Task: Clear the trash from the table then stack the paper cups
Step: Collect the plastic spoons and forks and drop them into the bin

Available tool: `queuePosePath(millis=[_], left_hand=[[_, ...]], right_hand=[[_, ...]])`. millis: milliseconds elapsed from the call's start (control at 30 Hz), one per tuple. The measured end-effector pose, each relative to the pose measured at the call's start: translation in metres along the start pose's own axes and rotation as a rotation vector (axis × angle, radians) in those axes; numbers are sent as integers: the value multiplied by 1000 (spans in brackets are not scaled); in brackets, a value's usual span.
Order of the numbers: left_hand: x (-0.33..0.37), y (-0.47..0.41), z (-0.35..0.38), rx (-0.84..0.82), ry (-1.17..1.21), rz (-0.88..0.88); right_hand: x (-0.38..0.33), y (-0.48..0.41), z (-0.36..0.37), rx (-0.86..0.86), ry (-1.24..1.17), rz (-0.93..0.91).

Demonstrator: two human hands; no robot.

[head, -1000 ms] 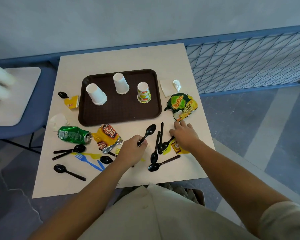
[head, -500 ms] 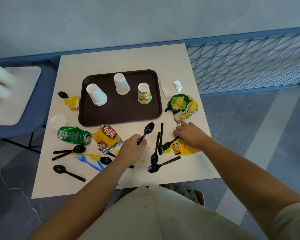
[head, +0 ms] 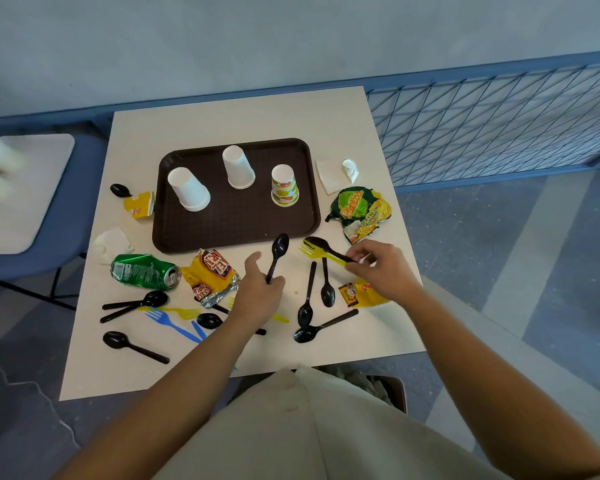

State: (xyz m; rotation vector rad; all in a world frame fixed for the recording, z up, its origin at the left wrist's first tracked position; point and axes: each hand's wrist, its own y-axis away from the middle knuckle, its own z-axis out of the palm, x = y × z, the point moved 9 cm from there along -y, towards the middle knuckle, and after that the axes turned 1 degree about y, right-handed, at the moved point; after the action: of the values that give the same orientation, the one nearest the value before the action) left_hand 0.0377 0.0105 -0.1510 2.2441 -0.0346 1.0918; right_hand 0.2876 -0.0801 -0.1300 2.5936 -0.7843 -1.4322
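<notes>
Two grips are both clamped on cutlery: the left hand [head: 260,299] curls round the handle of a black spoon [head: 278,251], its bowl pointing at the tray [head: 236,223], and the right hand [head: 381,268] pinches the handle ends of a second spoon [head: 321,244] and a yellow fork [head: 307,251] together. Such plastic is likely light, stiff and slick, best taken by the handle. Between the hands, toward the near edge of the worktop [head: 222,112], loose spoons [head: 327,292] lie; the paper cups [head: 238,168] stand inverted on the tray beyond.

Glossy black plastic spoons [head: 277,252]; tray [head: 236,223] matt, maybe textured.
</notes>
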Motion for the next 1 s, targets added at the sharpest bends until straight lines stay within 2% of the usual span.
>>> queuePosePath(millis=[133, 200, 300, 433, 567, 667, 767, 867, 1000], left_hand=[[16, 9, 9, -51, 115, 40], [17, 6, 17, -93, 176, 9], [22, 9, 25, -156, 238, -28], [22, 14, 22, -109, 128, 35], [10, 13, 16, -53, 100, 30], [8, 13, 13, -26, 80, 18], [2, 15, 16, -64, 126, -11], [-1, 19, 21, -100, 158, -23], [-4, 21, 25, -135, 164, -48]], right_hand=[[-9, 22, 57, 17, -497, 190], [-13, 31, 81, 14, -650, 256], [-20, 41, 110, -35, -766, 308], [-27, 49, 124, -54, -727, 291], [-36, 49, 117, -98, -509, 184], [-21, 38, 90, 10, -273, 139], [8, 24, 60, 61, 155, 99], [39, 14, 46, -61, 616, 124], [63, 13, 50, -215, 870, 65]])
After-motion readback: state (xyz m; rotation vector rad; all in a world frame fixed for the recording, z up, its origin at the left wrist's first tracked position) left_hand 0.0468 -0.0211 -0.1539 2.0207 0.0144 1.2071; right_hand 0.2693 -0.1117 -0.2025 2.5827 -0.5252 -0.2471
